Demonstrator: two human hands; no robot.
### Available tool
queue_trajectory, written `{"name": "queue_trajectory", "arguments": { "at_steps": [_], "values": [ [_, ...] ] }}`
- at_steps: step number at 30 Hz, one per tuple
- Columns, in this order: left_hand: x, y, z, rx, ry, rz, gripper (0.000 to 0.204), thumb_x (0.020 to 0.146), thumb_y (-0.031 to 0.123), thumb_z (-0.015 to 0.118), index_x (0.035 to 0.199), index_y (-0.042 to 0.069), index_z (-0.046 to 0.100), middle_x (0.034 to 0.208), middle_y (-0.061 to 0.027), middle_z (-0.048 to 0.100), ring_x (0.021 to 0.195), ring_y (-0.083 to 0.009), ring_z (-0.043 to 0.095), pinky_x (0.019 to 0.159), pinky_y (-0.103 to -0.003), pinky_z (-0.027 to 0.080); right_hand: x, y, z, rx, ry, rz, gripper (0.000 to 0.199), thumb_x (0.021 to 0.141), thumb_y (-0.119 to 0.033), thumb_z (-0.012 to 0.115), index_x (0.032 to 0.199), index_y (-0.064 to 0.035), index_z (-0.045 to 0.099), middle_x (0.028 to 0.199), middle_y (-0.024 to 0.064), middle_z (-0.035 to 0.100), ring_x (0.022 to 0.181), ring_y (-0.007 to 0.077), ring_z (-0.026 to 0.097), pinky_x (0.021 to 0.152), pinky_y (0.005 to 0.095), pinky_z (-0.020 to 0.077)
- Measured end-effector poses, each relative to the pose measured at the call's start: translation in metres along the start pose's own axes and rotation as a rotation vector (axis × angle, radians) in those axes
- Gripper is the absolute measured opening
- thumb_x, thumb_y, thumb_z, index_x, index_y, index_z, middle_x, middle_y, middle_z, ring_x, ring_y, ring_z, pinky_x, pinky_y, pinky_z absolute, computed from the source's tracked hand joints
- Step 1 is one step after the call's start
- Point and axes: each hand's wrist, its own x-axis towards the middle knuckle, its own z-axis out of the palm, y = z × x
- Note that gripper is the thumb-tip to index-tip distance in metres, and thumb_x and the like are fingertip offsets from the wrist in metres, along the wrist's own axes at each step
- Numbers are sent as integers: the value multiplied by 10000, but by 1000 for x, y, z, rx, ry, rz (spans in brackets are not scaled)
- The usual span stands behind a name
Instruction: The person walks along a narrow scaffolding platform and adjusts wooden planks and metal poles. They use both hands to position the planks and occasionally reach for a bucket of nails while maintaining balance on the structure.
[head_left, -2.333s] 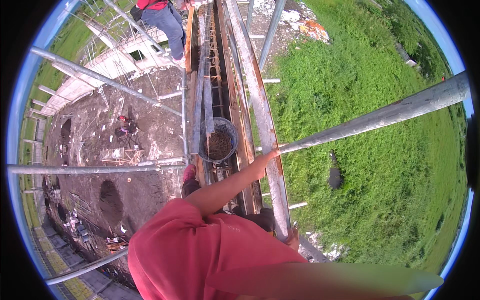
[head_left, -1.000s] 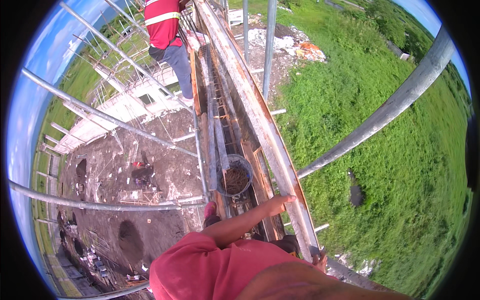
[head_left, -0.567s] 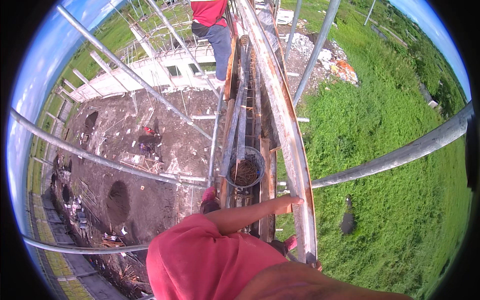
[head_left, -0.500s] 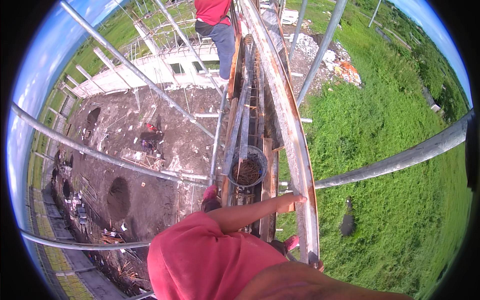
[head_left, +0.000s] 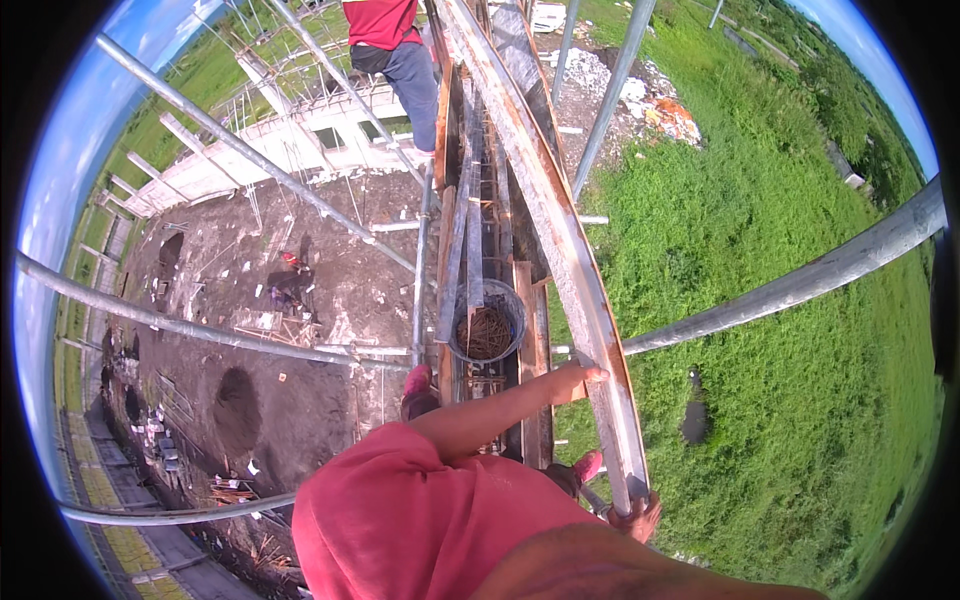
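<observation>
Rust-brown edges a long, scuffed beam point(head_left: 570, 240), clamped in left fingers point(head_left: 596, 375) and right fingers point(head_left: 651, 510).

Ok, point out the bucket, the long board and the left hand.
Bucket point(head_left: 509, 300), head view: inner wall, upper right.
Long board point(head_left: 567, 238), head view: middle of its face.
Left hand point(head_left: 573, 383), head view: middle of the hand.

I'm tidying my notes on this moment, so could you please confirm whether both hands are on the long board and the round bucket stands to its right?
Not quite: the head view shows the round bucket to the left of the long board, not its right. The left hand and right hand are both on it.
</observation>
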Motion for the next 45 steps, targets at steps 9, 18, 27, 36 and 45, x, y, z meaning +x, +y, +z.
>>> {"name": "queue_trajectory", "arguments": {
  "at_steps": [9, 18, 27, 36, 45],
  "values": [
    [6, -4, -13, -111, -107, -14, 437, 888, 301, 777, 1208, 34, 646, 1105, -37, 638, 1073, -192, 621, 981, -402, 485, 0, -10, -3, 42, 7, 17, 547, 600, -261, 845, 1099, -135, 660, 1347, 181, 477, 1212, 432, 495, 1027, 564, 427],
    [-12, -3, -2, -117, -141, -42, 394, 885, 319, 786, 1182, 91, 666, 1120, -16, 638, 1106, -168, 592, 951, -415, 475, -4, -4, -8, 2, -36, 27, 567, 608, -270, 864, 1118, -127, 663, 1363, 156, 472, 1252, 408, 486, 1042, 543, 432],
    [-16, 15, 18, 230, 150, -95, 815, 895, 575, 732, 1483, 65, 491, 1543, -88, 469, 1438, -244, 396, 1064, -471, 407, 36, 12, -44, 269, -448, 61, 734, 606, -249, 852, 1277, -44, 638, 1332, 210, 582, 1207, 416, 591, 1008, 482, 519],
    [-45, 25, 15, 138, 400, 7, 976, 846, 626, 757, 1493, 52, 304, 1407, -133, 498, 1276, -265, 531, 1012, -457, 485, 65, -23, -80, 439, -744, 178, 659, 622, -269, 828, 1199, 3, 663, 1076, 196, 705, 956, 350, 706, 837, 435, 560],
    [-51, 18, -11, -140, 443, 137, 756, 896, 398, 779, 1455, 94, 369, 1300, -75, 543, 1186, -234, 565, 972, -463, 498, 66, -61, -78, 486, -852, 123, 718, 638, -275, 843, 1258, 26, 638, 1048, 237, 732, 951, 340, 728, 844, 420, 569]
  ]
}}
